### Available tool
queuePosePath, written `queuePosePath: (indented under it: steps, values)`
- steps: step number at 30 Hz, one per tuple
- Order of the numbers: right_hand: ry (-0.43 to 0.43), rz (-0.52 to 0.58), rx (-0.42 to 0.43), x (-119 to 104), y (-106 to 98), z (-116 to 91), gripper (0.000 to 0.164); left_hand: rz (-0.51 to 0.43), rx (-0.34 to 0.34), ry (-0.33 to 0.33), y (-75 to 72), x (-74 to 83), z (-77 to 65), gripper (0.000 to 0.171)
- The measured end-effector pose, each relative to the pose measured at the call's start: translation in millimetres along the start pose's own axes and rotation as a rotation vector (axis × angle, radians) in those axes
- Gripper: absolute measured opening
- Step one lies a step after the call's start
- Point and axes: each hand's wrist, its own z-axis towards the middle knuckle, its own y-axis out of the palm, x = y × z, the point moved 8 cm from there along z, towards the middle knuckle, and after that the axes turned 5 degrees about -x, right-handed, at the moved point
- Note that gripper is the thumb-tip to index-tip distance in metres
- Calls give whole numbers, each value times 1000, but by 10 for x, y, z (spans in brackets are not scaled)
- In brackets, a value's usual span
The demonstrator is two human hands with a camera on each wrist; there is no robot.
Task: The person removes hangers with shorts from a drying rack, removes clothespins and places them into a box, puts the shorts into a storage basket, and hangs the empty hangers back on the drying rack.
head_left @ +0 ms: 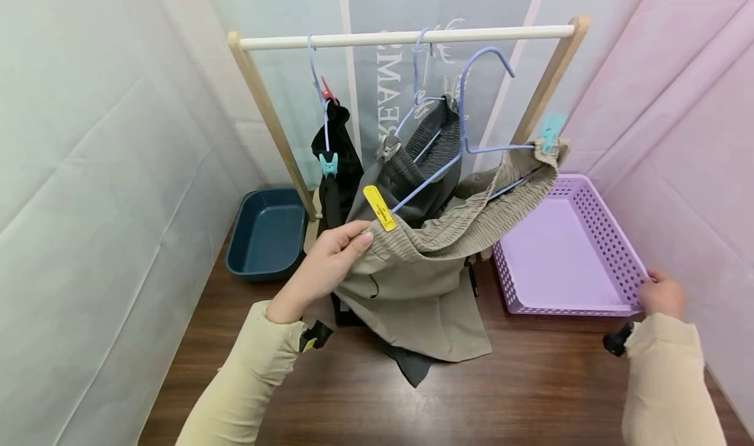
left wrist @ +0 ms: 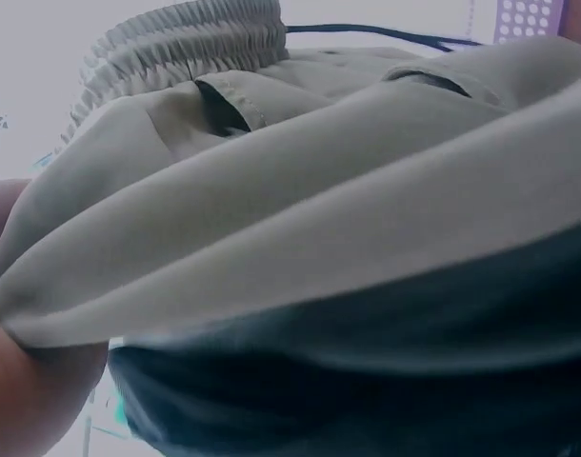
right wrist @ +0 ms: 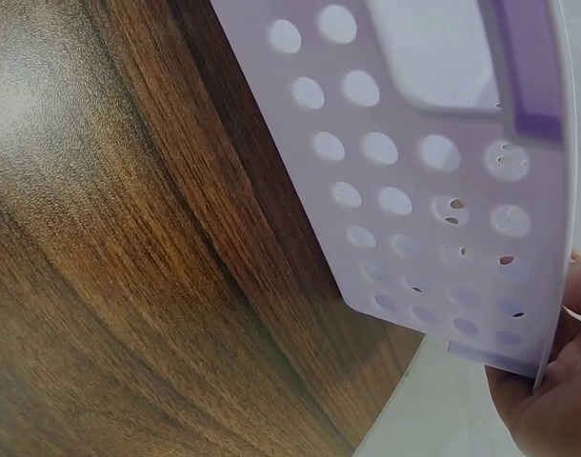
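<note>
In the head view my left hand (head_left: 330, 259) pinches the elastic waistband of a pair of khaki pants (head_left: 412, 302), beside a yellow clothespin (head_left: 379, 208). A teal clothespin (head_left: 552, 133) fastens the waistband's other end to a blue hanger (head_left: 463, 115), whose hook stands apart from the rail. In the left wrist view the pants' fabric (left wrist: 271, 219) fills most of the picture, stretching from the fingers. My right hand (head_left: 662, 294) grips the near right corner of a purple basket (head_left: 571, 312). The right wrist view shows fingers and thumb around the basket's rim, with its perforated wall (right wrist: 405, 171) alongside.
A white rail (head_left: 365, 38) on wooden posts spans the back. Dark grey pants (head_left: 438, 164) and a black garment (head_left: 338, 148) hang from it on blue hangers with clips. A dark blue bin (head_left: 265, 272) sits at left on the brown wooden table (head_left: 530, 380).
</note>
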Motion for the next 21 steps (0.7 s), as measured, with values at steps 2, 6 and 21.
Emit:
queuePosePath:
  steps: [2,6,21]
  values:
    - [0,6,-2,0,4,-5,52,6,2,13,54,36,44,32]
    - [-4,18,16,-6,1,-4,51,21,0,53,154,121,148,32]
    - [44,-12,73,43,50,35,49,-121,-7,116,518,450,661,33]
